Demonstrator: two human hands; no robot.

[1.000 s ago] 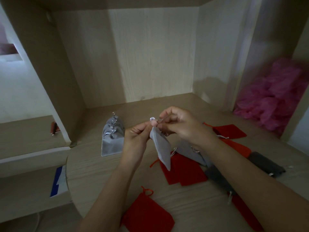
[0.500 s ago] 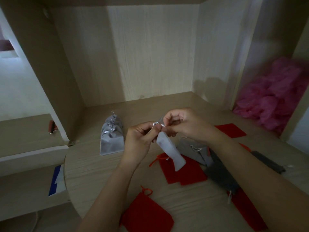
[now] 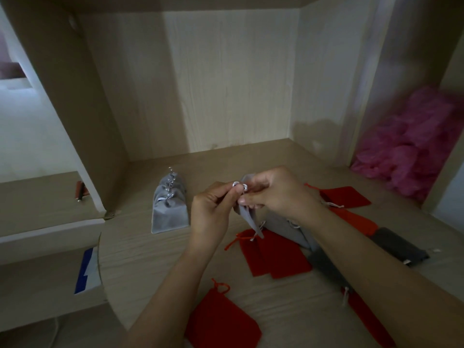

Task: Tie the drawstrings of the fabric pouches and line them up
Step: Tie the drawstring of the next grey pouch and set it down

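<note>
A light grey pouch (image 3: 247,216) hangs above the desk between my hands. My left hand (image 3: 213,209) pinches its silver drawstring (image 3: 238,185) at the top, and my right hand (image 3: 275,192) pinches the same cord from the other side. A row of tied grey pouches (image 3: 170,212) lies on the desk to the left. Loose red pouches lie under and around my hands: one pair (image 3: 273,254) in the middle, one (image 3: 221,322) near the front, one (image 3: 347,196) at the right. Another grey pouch (image 3: 286,228) lies below my right wrist.
Dark grey pouches (image 3: 399,246) lie at the right beside my right forearm. A pink heap of fabric (image 3: 414,149) fills the right compartment. Wooden walls close in the desk (image 3: 140,247) at the back and left. A lower shelf (image 3: 42,197) with a small red item is at left.
The hanging grey pouch has swung slightly and turned, and my fingers have shifted on its cord at the top. My hands stay close together above the desk.
</note>
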